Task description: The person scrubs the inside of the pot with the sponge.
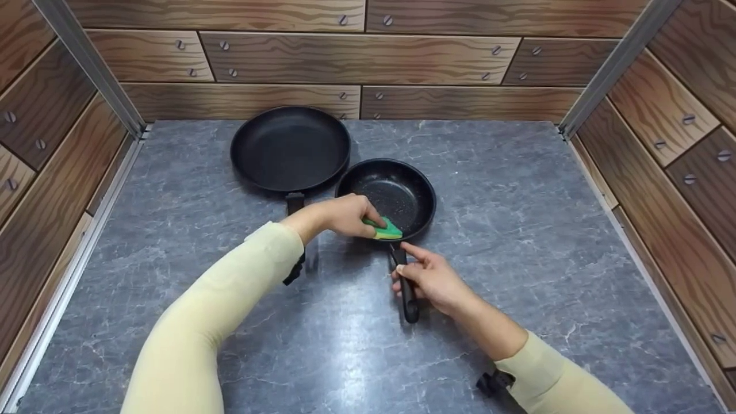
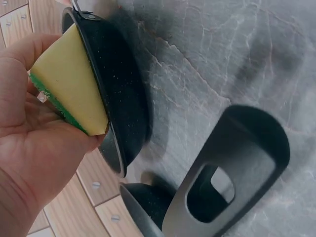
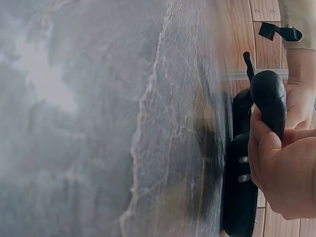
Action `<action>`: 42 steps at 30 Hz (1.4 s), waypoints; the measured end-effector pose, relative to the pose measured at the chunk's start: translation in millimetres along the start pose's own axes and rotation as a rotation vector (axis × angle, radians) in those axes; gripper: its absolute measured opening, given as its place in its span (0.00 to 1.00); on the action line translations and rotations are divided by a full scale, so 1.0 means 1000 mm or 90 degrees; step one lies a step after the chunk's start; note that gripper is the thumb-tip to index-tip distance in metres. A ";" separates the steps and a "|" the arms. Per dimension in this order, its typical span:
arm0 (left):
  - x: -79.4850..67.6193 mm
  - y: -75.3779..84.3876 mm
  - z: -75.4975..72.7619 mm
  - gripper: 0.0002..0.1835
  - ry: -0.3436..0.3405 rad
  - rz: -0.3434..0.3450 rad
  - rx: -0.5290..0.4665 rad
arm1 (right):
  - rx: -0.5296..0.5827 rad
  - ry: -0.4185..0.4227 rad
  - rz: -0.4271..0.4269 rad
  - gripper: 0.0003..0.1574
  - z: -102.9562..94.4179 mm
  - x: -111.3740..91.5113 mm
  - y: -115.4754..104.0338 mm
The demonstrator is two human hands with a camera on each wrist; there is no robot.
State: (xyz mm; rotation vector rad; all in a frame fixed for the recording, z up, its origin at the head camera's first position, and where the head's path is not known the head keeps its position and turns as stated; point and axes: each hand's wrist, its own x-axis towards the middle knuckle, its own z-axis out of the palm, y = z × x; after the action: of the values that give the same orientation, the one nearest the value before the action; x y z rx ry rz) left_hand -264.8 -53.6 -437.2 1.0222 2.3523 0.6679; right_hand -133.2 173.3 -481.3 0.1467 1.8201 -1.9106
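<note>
A small black frying pan (image 1: 397, 192) with a speckled inside sits mid-table, its handle (image 1: 409, 299) pointing toward me. My right hand (image 1: 434, 280) grips that handle near the pan's rim, thumb on top and fingers curled beneath; the right wrist view shows the fingers wrapped around the handle (image 3: 269, 101). In my left hand (image 1: 349, 215) is a green and yellow sponge (image 1: 388, 230), pinched between thumb and fingers at the pan's near inner edge. From the left wrist, the sponge's yellow face (image 2: 71, 81) shows beside the pan's rim, green side toward the palm.
A larger black frying pan (image 1: 290, 149) stands behind and to the left, close beside the small one. Its handle (image 1: 295, 201) runs toward me, partly covered by my left forearm. Wood-patterned panels (image 1: 362, 57) enclose the grey marbled table (image 1: 517, 230) at the back and sides.
</note>
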 end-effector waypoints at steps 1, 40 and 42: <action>0.001 0.000 0.000 0.19 0.002 0.003 -0.001 | 0.001 0.000 0.001 0.45 0.000 0.000 0.000; 0.049 -0.004 0.022 0.22 0.056 0.060 0.076 | -0.013 -0.012 -0.004 0.46 -0.001 0.001 0.000; 0.051 -0.004 0.023 0.22 0.060 0.063 0.076 | -0.014 -0.014 -0.002 0.46 -0.002 0.001 0.000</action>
State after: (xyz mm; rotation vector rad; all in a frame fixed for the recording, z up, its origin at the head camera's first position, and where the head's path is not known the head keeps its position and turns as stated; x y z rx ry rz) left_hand -283.9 -11.7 -469.4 1.1896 2.4611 0.6310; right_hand -134.3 175.2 -482.3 0.1140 1.8271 -1.8864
